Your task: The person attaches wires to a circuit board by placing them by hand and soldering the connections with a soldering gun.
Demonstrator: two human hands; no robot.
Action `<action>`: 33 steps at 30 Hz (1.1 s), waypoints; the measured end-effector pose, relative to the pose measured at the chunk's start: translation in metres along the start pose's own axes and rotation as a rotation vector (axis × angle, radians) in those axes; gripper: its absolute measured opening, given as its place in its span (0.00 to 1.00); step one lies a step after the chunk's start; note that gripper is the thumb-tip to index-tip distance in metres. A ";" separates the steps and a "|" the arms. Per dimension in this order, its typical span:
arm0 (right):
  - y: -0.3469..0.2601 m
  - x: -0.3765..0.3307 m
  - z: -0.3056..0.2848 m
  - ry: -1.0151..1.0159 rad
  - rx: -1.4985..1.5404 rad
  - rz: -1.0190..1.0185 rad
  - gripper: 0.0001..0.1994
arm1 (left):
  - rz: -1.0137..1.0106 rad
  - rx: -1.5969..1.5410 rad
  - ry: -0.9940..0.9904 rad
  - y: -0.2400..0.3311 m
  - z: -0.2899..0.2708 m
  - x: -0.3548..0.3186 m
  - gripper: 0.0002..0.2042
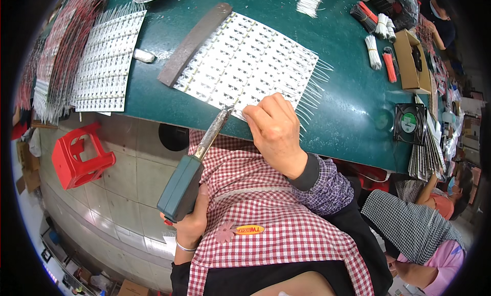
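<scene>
Soldering iron sits gripped in left hand at 7 o'clock, tip touching near edge of LED strip panel on green table. Right hand, fingers curled, presses panel edge just right of tip; white wires fan out at 3 o'clock.

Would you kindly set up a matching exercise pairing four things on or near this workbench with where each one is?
Things:
1. soldering gun
2. red plastic stool
3. small square fan
4. brown bar

Places:
A. on the floor at the left
B. at the table's right edge
C. in the left hand
D. across the LED strip panel's upper left edge

Pairs: 1-C, 2-A, 3-B, 4-D
</scene>
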State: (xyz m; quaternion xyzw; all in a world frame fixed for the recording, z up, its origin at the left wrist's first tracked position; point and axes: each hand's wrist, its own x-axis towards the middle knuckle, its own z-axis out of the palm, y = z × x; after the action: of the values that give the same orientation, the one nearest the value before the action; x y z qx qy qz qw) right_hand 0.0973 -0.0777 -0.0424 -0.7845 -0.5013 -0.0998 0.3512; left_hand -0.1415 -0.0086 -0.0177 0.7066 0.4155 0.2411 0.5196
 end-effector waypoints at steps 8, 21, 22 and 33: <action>-0.010 0.002 -0.005 -0.031 0.080 0.039 0.05 | 0.108 0.006 0.126 0.008 0.009 0.008 0.09; -0.012 0.001 -0.003 -0.035 0.066 0.059 0.08 | 0.208 0.108 0.010 0.009 0.004 0.010 0.08; -0.012 0.000 -0.002 -0.038 0.059 0.059 0.08 | 0.195 0.120 0.001 0.011 0.004 0.010 0.08; -0.011 0.005 0.002 -0.042 0.016 0.045 0.08 | 0.169 0.109 0.064 0.008 0.005 0.010 0.08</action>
State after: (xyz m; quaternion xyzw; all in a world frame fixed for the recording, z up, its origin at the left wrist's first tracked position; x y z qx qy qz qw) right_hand 0.0897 -0.0706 -0.0363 -0.7946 -0.4918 -0.0713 0.3488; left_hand -0.1297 -0.0035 -0.0129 0.7582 0.3834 0.2833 0.4447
